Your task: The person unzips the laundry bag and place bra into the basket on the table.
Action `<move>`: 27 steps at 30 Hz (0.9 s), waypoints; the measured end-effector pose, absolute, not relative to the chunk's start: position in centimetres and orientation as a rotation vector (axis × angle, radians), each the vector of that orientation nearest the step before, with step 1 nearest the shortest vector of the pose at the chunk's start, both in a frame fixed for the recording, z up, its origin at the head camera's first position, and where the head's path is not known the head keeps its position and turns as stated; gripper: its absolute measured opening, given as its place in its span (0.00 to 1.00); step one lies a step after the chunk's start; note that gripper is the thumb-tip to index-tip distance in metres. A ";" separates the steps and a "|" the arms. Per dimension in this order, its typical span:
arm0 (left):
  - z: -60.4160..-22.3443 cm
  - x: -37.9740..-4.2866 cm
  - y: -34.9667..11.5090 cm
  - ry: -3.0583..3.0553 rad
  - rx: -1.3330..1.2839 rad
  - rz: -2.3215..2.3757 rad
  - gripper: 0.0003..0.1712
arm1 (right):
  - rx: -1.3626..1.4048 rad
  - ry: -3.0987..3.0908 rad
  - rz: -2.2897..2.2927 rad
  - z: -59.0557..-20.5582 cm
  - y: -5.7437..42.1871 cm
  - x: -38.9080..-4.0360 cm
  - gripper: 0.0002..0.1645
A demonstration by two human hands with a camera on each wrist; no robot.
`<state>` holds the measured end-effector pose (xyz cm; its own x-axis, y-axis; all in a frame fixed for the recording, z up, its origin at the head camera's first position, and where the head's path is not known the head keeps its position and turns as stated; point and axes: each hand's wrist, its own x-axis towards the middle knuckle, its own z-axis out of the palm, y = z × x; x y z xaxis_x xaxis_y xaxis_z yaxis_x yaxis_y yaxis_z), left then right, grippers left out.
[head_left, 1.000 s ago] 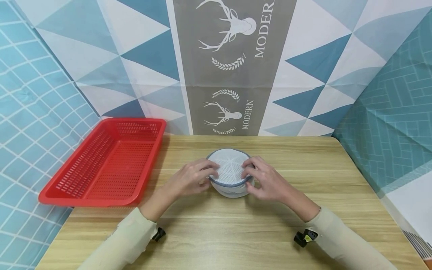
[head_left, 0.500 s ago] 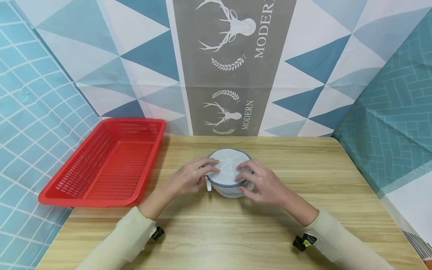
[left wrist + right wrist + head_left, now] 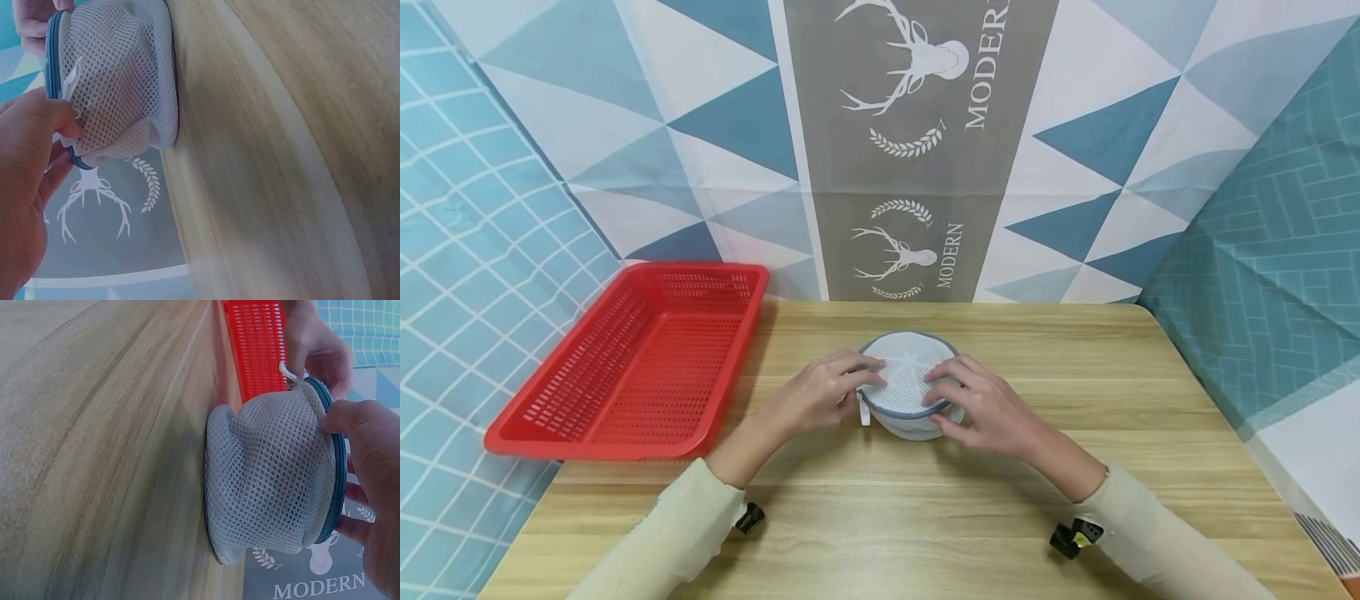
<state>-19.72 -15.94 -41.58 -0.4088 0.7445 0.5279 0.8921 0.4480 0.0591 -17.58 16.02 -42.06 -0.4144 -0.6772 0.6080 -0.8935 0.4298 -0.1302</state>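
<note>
A round white mesh laundry bag [image 3: 910, 367] with a blue-grey zipped rim stands upright on the table; its side [image 3: 275, 469] sags a little in the right wrist view. My left hand [image 3: 822, 392] pinches the rim at the left, thumb on the mesh side and fingers over the top, beside a white pull tab [image 3: 73, 78] that hangs down. On the opposite side my right hand [image 3: 988, 404] grips the rim the same way, its thumb [image 3: 337, 419] below the zip and its fingers on the mesh top. Whatever is inside the bag cannot be seen.
A red perforated plastic basket [image 3: 715, 417] stands at the left of the wooden table [image 3: 880, 517], close to my left forearm. A patterned wall covering [image 3: 910, 167] rises behind the table's back edge.
My right hand has shifted slightly left along the rim since a second ago. At the left, the white tab has come into view hanging beside my left hand. The last half second shows almost no movement.
</note>
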 end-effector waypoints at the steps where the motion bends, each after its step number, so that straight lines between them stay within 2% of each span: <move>1: -41.6 -19.7 -16.0 -2.268 -1.381 -0.466 0.24 | 1.327 -2.218 0.615 -42.1 16.0 -17.6 0.18; 21: -41.2 -19.1 -15.4 -2.188 -1.428 -0.404 0.20 | 1.283 -2.257 0.621 -42.3 16.7 -18.3 0.16; 27: -41.3 -19.0 -15.4 -2.195 -1.415 -0.443 0.21 | 1.286 -2.256 0.637 -42.2 16.7 -18.3 0.16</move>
